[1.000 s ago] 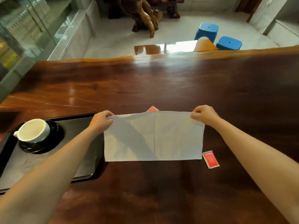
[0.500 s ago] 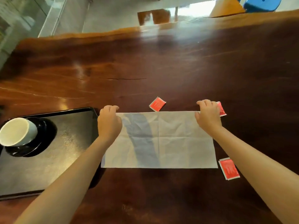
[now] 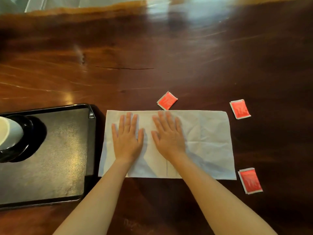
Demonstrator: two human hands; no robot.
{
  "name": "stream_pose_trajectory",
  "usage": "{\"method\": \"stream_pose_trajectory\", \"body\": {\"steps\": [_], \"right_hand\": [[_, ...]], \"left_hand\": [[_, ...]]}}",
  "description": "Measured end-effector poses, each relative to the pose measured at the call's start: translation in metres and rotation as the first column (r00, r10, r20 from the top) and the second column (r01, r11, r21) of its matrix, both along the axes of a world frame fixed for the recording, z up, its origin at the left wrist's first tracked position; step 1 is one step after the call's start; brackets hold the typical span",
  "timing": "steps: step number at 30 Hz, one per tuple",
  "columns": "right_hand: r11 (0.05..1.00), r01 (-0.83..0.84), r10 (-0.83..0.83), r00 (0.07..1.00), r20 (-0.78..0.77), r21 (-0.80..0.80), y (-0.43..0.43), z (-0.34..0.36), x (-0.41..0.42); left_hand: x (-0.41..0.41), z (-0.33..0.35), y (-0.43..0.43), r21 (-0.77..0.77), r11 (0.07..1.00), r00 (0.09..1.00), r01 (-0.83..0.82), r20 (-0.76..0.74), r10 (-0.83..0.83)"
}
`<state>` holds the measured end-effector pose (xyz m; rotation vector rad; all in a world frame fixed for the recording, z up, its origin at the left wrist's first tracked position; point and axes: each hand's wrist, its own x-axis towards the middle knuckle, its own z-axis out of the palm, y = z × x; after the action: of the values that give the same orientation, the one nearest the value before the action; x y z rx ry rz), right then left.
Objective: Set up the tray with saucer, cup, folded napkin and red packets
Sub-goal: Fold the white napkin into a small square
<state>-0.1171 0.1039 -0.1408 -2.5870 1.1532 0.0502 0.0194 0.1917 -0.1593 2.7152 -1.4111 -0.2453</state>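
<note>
1. The white, creased paper napkin (image 3: 211, 141) is laid out flat as a wide rectangle on the dark polished wooden table (image 3: 152, 48). It is judged to be under smoothing so that a clean fold can be made.
2. The left hand (image 3: 127, 138) is spread palm down with its fingers straight. It is pressed on the napkin's left part, and nothing is gripped.
3. The right hand (image 3: 169, 138) is held just beside it, equally flat and open. It is pressed on the napkin's middle, with the fingertips at the far edge.
4. The black rectangular tray (image 3: 59, 158) is found just left of the left hand. On it, the white ceramic cup (image 3: 10, 131) is already seated on the round black saucer (image 3: 34, 131).
5. Three red square packets are not yet on the tray. One (image 3: 167, 100) lies just beyond the right fingertips, and two (image 3: 240, 109) (image 3: 250, 180) lie well right of the right hand.
</note>
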Motion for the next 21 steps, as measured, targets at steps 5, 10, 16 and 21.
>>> {"method": "stream_pose_trajectory", "body": {"steps": [5, 10, 16, 21], "right_hand": [[0.982, 0.169, -0.175, 0.983, -0.063, -0.080, -0.040, -0.001, -0.063], [0.968, 0.230, -0.240, 0.965, -0.107, -0.098, -0.061, 0.002, -0.118], [0.975, 0.183, -0.194, 0.977, -0.087, -0.127, -0.064, -0.001, -0.122], [0.974, 0.170, -0.182, 0.981, -0.069, -0.153, -0.065, -0.005, -0.124]], "left_hand": [[0.000, 0.002, 0.000, -0.024, 1.000, 1.000, -0.010, -0.020, 0.009], [0.019, 0.005, 0.009, -0.029, 0.999, 0.999, -0.042, -0.005, 0.042], [0.019, 0.000, 0.008, -0.067, 0.997, 0.999, -0.048, 0.013, 0.049], [0.019, 0.001, 0.008, -0.084, 0.995, 0.999, -0.047, 0.006, 0.047]]}}
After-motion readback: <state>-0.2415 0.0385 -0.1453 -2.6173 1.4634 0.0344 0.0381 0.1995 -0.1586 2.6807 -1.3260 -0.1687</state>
